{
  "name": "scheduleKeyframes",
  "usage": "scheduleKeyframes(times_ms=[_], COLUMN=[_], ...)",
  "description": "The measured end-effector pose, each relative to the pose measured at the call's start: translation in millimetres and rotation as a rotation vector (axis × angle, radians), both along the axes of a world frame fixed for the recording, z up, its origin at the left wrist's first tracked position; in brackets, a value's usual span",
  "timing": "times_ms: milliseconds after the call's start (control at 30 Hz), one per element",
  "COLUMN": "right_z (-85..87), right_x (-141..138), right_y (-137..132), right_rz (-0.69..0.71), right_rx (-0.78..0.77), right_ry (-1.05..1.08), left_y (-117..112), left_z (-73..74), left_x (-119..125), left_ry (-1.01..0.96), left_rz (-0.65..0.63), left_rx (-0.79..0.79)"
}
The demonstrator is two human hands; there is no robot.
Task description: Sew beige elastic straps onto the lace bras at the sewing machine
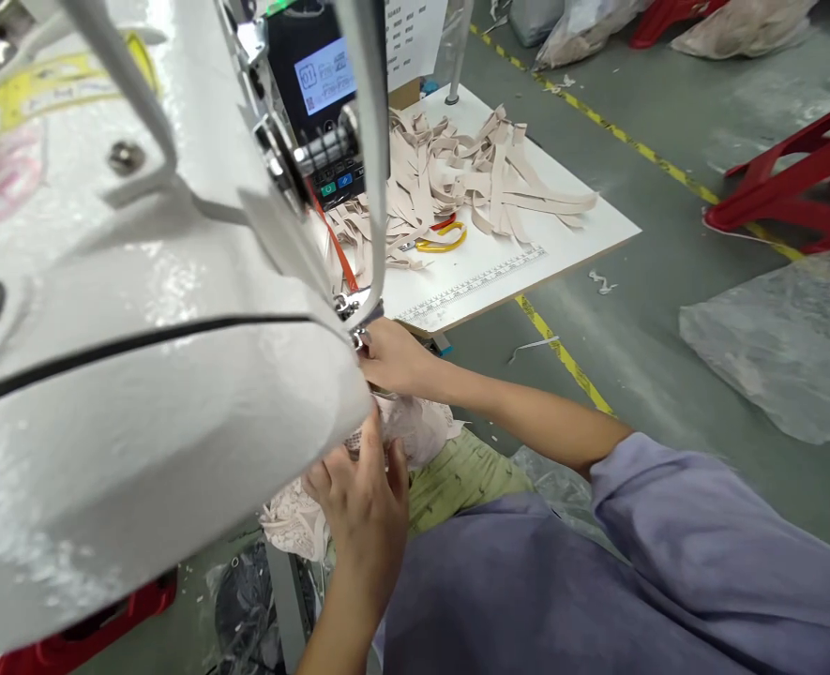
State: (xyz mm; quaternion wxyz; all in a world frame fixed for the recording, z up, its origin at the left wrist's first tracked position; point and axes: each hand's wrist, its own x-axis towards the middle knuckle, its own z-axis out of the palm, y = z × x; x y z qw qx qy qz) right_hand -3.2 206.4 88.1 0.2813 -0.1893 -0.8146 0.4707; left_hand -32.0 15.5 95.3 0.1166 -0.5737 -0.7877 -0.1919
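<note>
A big white sewing machine head [140,356] fills the left half of the view and hides the needle area. My right hand [393,354] reaches in under its metal foot parts, fingers curled against pale lace fabric [421,427]. My left hand [362,502] lies lower, its fingers pressed onto the same lace fabric, which hangs down over the table edge towards my lap. The fingertips of both hands are partly hidden by the machine.
A white table [583,230] holds a heap of beige fabric strips [471,169], yellow-handled scissors [443,239] and a printed ruler [477,286]. The machine's control screen [324,77] glows behind. Red plastic stools [794,183], plastic bags and yellow floor tape lie to the right.
</note>
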Motion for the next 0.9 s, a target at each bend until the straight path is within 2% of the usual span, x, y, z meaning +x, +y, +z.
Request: scheduleKeyframes(times_ms=[167, 233, 400, 500, 667, 900], right_z=[-9.2, -15.8, -32.9, -36.8, -35.8, -32.9], right_x=[7, 14, 33, 42, 49, 51], right_y=[-2, -5, -23, -35, -45, -47], right_rz=[-0.024, -0.065, -0.094, -0.054, -0.024, -0.044], right_rx=[-0.065, -0.120, -0.279, -0.305, -0.228, -0.212], right_ry=[0.121, 0.165, 0.199, 0.191, 0.199, 0.147], left_y=[-8, -12, -13, -10, -8, -11], left_z=[-8.4, -15.6, -29.9, -30.2, -21.4, -17.5], left_x=[-12, -21, -39, -41, -35, -30], left_ry=[-0.015, -0.117, -0.795, -1.026, -1.051, -1.076], left_rz=[0.032, 0.068, 0.145, 0.184, 0.237, 0.199], left_rx=[0.104, 0.176, 0.187, 0.205, 0.313, 0.381])
